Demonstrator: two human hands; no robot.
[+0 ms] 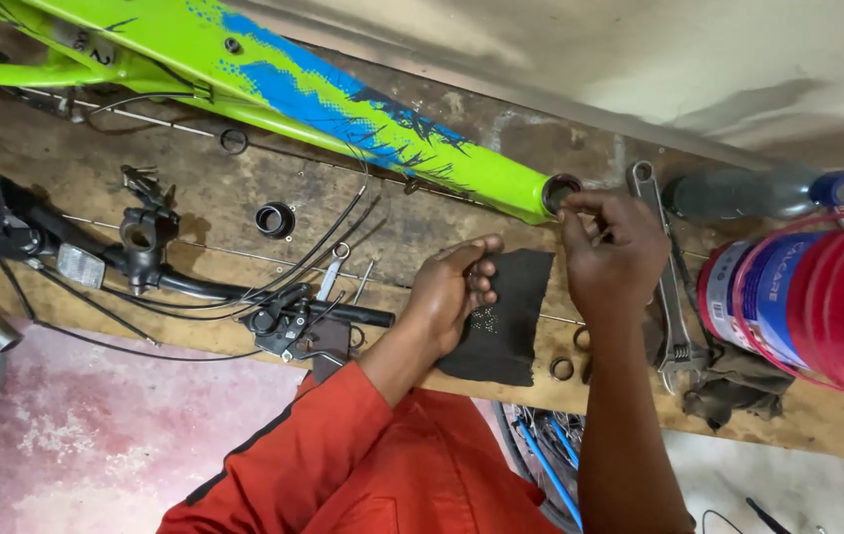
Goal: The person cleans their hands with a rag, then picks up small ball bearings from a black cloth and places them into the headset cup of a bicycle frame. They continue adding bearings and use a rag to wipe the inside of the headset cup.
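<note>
A lime-green and blue bicycle frame [323, 94] lies across a wooden workbench [224, 198]. Its open tube end [561, 191] faces right. My right hand [615, 247] is at that tube end, with its fingertips pinched at the rim; whether they hold a small part I cannot tell. My left hand [452, 292] grips a black cloth [506, 316] that rests on the bench just below the tube.
A black handlebar with stem, brake levers and cables [145, 262] lies at the left. A black ring [275, 219] and small rings [562, 368] sit loose on the bench. A metal wrench [664, 267], a dark bottle [739, 193] and a red bucket [828, 307] are at the right.
</note>
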